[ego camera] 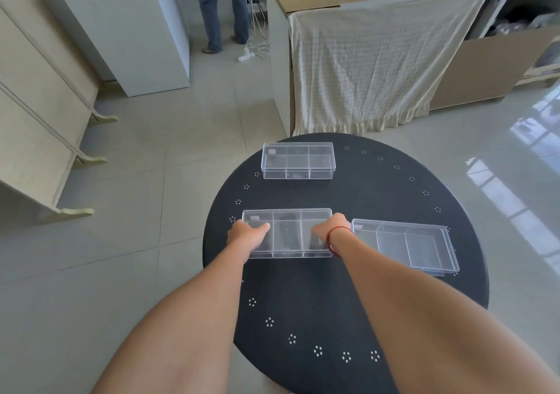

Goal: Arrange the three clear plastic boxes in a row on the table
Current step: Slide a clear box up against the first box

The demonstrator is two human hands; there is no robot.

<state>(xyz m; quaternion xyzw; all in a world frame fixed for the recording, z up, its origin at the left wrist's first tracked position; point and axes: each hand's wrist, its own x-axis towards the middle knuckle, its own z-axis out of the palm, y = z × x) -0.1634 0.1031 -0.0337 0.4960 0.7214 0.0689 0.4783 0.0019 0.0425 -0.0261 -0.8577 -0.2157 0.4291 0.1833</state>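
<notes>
Pale floor tiles are surrounding a round black table (303, 287) dotted with small white flower marks, and on it the three clear plastic boxes are lying. The left hand (246, 236) and the right hand (330, 230) are each clasping one short end of the near-left clear rectangular divided box (288, 233), thumbs resting over its lid and the other fingers hidden behind the ends, so the hands are closed on it from both sides. Whether the box is resting on the table or being lifted slightly is not clear.

Just to its right, almost touching the right wrist, the second clear divided box (406, 246) is lying a little skewed, its far end angling toward the table's edge. These two are sitting roughly side by side and could pass for the start of a row. The third clear divided box (298, 160) is sitting well apart at the far side of the table, behind the held one. By my reading the task is partway along: that far box is not yet in line, and the right-hand box is needing to be squared up.

All three boxes are looking alike: transparent, shallow, lidded, split into three compartments, apparently empty.

Beyond the table, a cream cloth (372, 69) is hanging over a counter, and a person in jeans (221, 8) is standing farther back.
</notes>
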